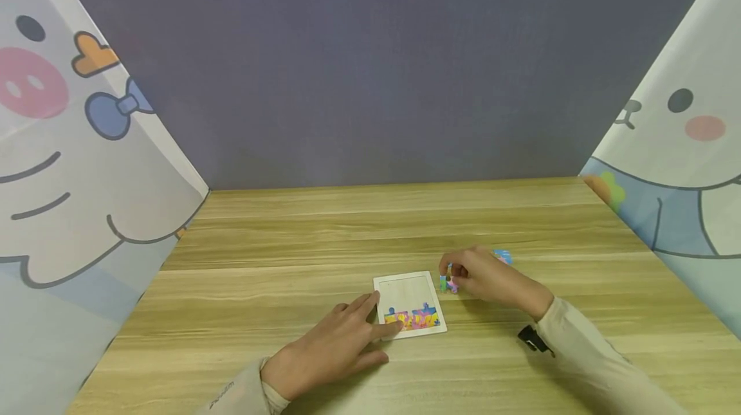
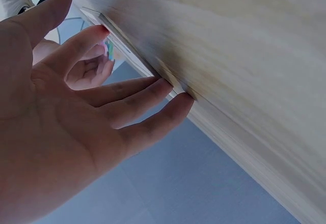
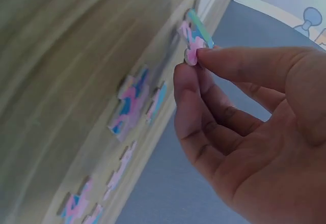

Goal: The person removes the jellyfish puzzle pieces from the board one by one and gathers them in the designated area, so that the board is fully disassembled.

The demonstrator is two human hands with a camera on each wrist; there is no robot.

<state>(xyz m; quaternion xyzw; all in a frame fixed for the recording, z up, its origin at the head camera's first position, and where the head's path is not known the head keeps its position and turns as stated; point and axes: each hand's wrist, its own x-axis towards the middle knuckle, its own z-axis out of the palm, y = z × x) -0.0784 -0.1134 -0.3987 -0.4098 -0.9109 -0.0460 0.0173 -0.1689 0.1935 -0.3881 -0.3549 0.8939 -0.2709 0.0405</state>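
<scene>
Wooden tabletop (image 1: 260, 293) | puzzle piece (image 3: 194, 42) pinched at tips of right hand (image 1: 483, 275), just beside tray (image 1: 405, 293) | left hand (image 1: 336, 347) unclenched, touching tray

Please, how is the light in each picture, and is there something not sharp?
Head view: bright, with a soft shadow on the table by the right sleeve; left wrist view: dimmer, tilted, the left hand's palm in shade; right wrist view: also dim and tilted, the loose pieces looking slightly blurred.

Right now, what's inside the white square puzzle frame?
Pink, yellow and blue jigsaw pieces line its near edge; bare pale base shows beyond. The left hand hides the near-left corner.
</scene>
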